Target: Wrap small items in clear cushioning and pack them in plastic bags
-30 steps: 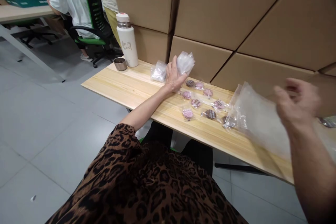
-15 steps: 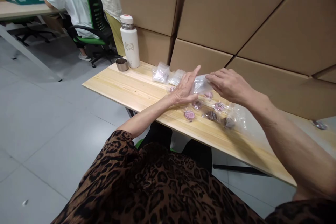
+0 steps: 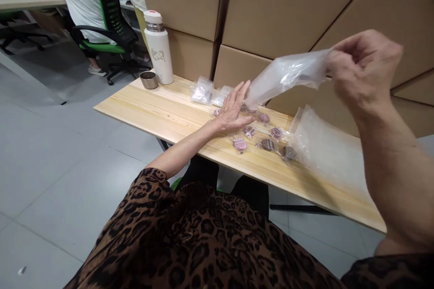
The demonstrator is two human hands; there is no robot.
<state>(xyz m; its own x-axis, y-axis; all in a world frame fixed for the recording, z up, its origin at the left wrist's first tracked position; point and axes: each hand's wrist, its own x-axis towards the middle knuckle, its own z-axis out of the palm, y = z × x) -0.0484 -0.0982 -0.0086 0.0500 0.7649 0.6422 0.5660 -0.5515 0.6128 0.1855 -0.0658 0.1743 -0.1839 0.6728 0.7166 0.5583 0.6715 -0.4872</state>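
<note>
My right hand [image 3: 364,67] is raised above the wooden table [image 3: 169,115] and pinches the top of an empty clear plastic bag [image 3: 285,74], which hangs slanting down to the left. My left hand [image 3: 233,110] rests flat on the table with fingers spread, touching the bag's lower end and lying over small wrapped pink and brown pieces [image 3: 267,144]. Several such wrapped pieces lie in a loose group just right of that hand.
A larger clear bag [image 3: 325,149] lies on the table at right. Two small filled packets [image 3: 201,91] sit at the back, beside a white flask [image 3: 158,49] and a metal cup [image 3: 148,80]. Cardboard boxes [image 3: 278,9] wall the back. A seated person on a green chair [image 3: 111,13] is far left.
My left hand put down the small packet it held and went flat onto the table. My right hand came across, took the clear bag near the left hand, and lifted it up to the right.
</note>
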